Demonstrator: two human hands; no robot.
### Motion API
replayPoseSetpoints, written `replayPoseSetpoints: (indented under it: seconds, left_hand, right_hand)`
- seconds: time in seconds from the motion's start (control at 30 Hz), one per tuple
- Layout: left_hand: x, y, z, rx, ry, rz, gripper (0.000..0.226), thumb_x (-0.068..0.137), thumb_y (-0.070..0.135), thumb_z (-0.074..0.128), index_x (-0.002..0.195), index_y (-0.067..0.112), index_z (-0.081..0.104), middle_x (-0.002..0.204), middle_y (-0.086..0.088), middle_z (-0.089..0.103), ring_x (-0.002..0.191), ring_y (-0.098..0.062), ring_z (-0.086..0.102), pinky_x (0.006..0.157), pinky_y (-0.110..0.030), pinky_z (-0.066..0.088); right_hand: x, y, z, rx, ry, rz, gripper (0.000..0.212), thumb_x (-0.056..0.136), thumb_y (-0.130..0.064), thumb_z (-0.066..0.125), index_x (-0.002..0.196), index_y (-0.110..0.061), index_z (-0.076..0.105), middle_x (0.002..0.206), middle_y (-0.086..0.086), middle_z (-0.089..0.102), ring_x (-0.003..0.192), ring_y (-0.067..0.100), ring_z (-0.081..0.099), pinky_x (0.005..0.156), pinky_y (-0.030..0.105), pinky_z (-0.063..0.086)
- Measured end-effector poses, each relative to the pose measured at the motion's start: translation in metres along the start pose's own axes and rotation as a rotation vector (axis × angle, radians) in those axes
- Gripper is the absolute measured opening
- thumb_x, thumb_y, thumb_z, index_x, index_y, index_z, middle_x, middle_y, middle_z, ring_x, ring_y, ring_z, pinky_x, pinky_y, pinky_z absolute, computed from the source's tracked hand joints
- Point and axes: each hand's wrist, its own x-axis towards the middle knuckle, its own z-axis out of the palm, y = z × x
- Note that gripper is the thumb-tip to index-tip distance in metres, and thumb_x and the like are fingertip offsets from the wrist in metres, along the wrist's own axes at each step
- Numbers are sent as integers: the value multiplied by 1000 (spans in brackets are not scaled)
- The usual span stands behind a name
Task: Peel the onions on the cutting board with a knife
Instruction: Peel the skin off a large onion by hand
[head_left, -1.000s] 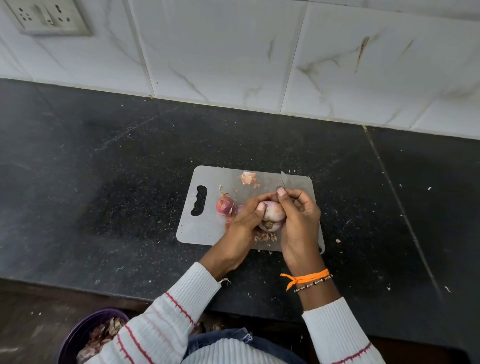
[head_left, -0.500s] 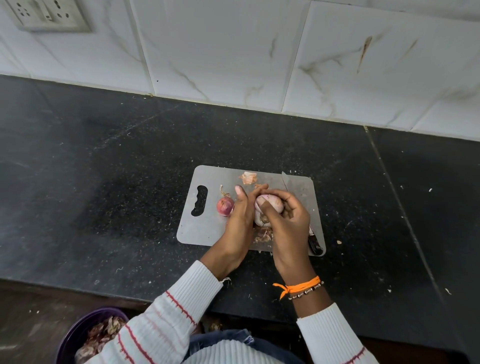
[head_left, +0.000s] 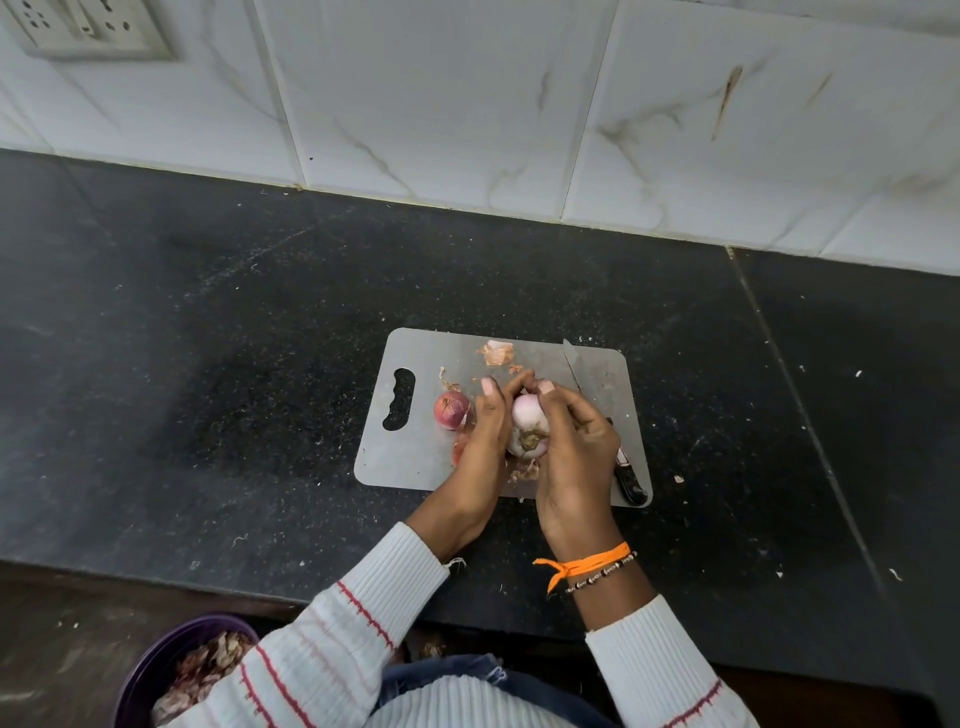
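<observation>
While both hands clasp the pale peeled onion (head_left: 527, 423) above the steel cutting board (head_left: 415, 447), left hand (head_left: 485, 436) and right hand (head_left: 574, 447) curl around it; an unpeeled onion (head_left: 451, 410) and knife (head_left: 623, 467) lie on the board, near the counter's (head_left: 208, 364) front edge.

The right hand (head_left: 574, 447) covers the middle of the knife (head_left: 571, 364), so only the blade tip and the black handle end show. Both hands hide the sides of the pale onion (head_left: 527, 423). The left hand (head_left: 485, 431) covers part of the red onion (head_left: 451, 410). The purple bowl (head_left: 156, 660) and the wall socket (head_left: 88, 26) are cut off by the picture's edges.
</observation>
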Motion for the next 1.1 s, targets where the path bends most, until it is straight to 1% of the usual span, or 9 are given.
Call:
replayPoseSetpoints:
  seconds: [0.13, 0.27, 0.4, 0.53, 0.67, 0.73, 0.9, 1.03, 1.1]
  left_hand:
    - [-4, 7, 1, 24, -39, 15, 56, 89, 52, 12, 118, 23, 51, 111, 5, 62, 100, 3, 62, 81, -12, 47]
    - [-2, 8, -6, -8, -3, 25, 66, 88, 58, 21, 136, 19, 43, 129, -6, 56, 115, -9, 58, 94, -20, 47]
    - [-2, 11, -8, 97, 36, 47, 48, 88, 54, 43, 129, 30, 52, 134, -14, 46, 124, -19, 49, 107, -36, 40]
    - [-2, 13, -10, -11, 23, 1, 46, 93, 35, 49, 135, 19, 45, 134, -16, 47, 118, -21, 52, 102, -32, 44]
    - [0, 19, -12, -205, 26, -147, 29, 95, 15, 44, 122, 7, 53, 113, -12, 61, 99, -17, 63, 90, -28, 52]
    - [1, 22, -13, -298, 32, -233, 22, 97, 18, 43, 104, 5, 60, 97, -12, 66, 88, -20, 64, 83, -31, 54]
    - [0, 22, -13, -425, 13, -354, 33, 97, 26, 41, 101, 0, 61, 89, -17, 70, 82, -24, 69, 76, -32, 56]
    - [1, 22, -13, -491, 17, -402, 35, 96, 27, 42, 104, -2, 60, 96, -22, 68, 88, -27, 67, 79, -33, 56]
    - [1, 21, -13, -513, 21, -410, 33, 95, 26, 43, 103, -1, 60, 97, -21, 68, 89, -27, 66, 79, -34, 56]
  right_hand:
    - [3, 1, -1, 64, -24, 36, 24, 96, -13, 51, 84, -8, 71, 89, 10, 72, 86, 22, 68, 73, 31, 55]
    - [5, -2, -3, 132, -101, 66, 27, 100, -7, 39, 99, -12, 65, 98, 5, 73, 100, 19, 68, 80, 28, 55]
    - [7, -10, -8, 142, -133, 73, 27, 99, -2, 39, 100, -10, 64, 103, 8, 71, 100, 17, 67, 75, 22, 54]
    - [4, -9, -11, -24, -174, 77, 22, 98, -11, 44, 98, -12, 66, 101, 6, 69, 95, 17, 66, 70, 22, 53]
    - [8, -8, -16, -146, -290, 53, 28, 99, -13, 42, 109, -25, 65, 116, -2, 65, 109, 11, 61, 90, 27, 50]
    - [9, -10, -19, -193, -371, 17, 27, 98, -13, 46, 114, -26, 63, 122, -2, 62, 111, 6, 59, 90, 24, 49]
    - [10, -4, -23, -315, -402, -179, 31, 85, -16, 68, 116, -18, 62, 114, -3, 65, 107, 10, 61, 87, 27, 53]
    - [13, 2, -24, -366, -375, -231, 26, 84, -27, 60, 110, -31, 63, 114, -7, 66, 108, 9, 61, 92, 32, 51]
    - [15, 3, -25, -381, -382, -226, 28, 87, -29, 56, 114, -27, 64, 115, -5, 66, 109, 10, 61, 94, 33, 50]
